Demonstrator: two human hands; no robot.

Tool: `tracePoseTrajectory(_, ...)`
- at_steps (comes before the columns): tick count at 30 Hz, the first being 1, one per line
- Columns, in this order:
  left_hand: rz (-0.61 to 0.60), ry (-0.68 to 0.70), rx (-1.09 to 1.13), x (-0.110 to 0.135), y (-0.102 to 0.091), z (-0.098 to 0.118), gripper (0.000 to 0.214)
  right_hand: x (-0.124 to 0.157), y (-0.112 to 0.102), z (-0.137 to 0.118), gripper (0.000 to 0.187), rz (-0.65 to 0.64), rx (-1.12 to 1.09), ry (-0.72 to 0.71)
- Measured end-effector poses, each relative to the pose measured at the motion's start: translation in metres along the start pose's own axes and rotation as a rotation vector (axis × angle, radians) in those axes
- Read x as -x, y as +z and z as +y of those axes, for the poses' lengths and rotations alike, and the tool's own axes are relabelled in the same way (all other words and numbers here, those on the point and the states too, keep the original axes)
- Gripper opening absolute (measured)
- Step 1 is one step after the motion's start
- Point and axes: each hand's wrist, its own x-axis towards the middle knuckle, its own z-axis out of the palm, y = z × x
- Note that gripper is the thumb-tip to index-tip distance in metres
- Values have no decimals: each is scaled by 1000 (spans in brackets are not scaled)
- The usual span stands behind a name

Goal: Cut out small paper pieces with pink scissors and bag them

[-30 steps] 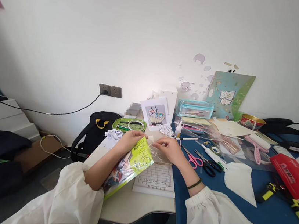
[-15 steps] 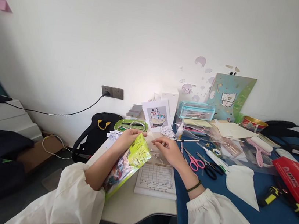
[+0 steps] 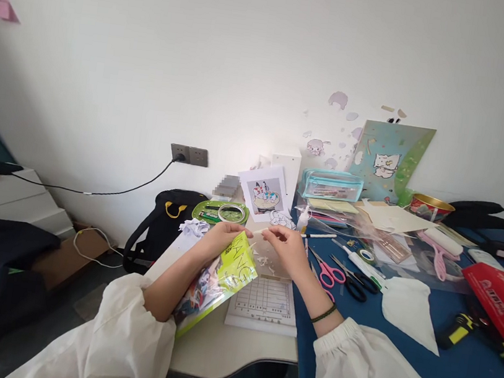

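Observation:
My left hand point(image 3: 221, 239) is closed, its fingertips pinching one end of a thin white strip point(image 3: 257, 232). My right hand point(image 3: 285, 245) pinches the other end between thumb and fingers. A yellow-green plastic bag point(image 3: 224, 282) with a clear window and colourful contents slants along the left hand and forearm; whether the hidden fingers grip it too, I cannot tell. Small white scraps point(image 3: 264, 259) lie on a brownish surface below the hands. Nearer me is a pad with a printed table point(image 3: 264, 303). A cat picture card point(image 3: 264, 194) leans behind the hands.
On the blue cloth at right lie pink scissors point(image 3: 331, 275), black scissors point(image 3: 358, 285), a white cloth-like piece point(image 3: 410, 311) and a pink lint roller point(image 3: 440, 253). A green tray point(image 3: 207, 208) and crumpled paper point(image 3: 194, 227) are at left. Behind stands a clear pencil case point(image 3: 331, 186).
My fingertips have come closer together, with the white strip now stretched between them. The bag's upper end has shifted slightly right and down.

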Motion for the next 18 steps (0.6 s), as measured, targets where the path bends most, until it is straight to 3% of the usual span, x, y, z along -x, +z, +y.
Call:
tracePoseTrajectory(9,-53,2,93,3,-6,-1,28,3,-11,-1,19,92,26,-115)
tracePoseTrajectory(18,-62,57,121,3,-3,-1,24,27,-17,-46,16,189,272,-608)
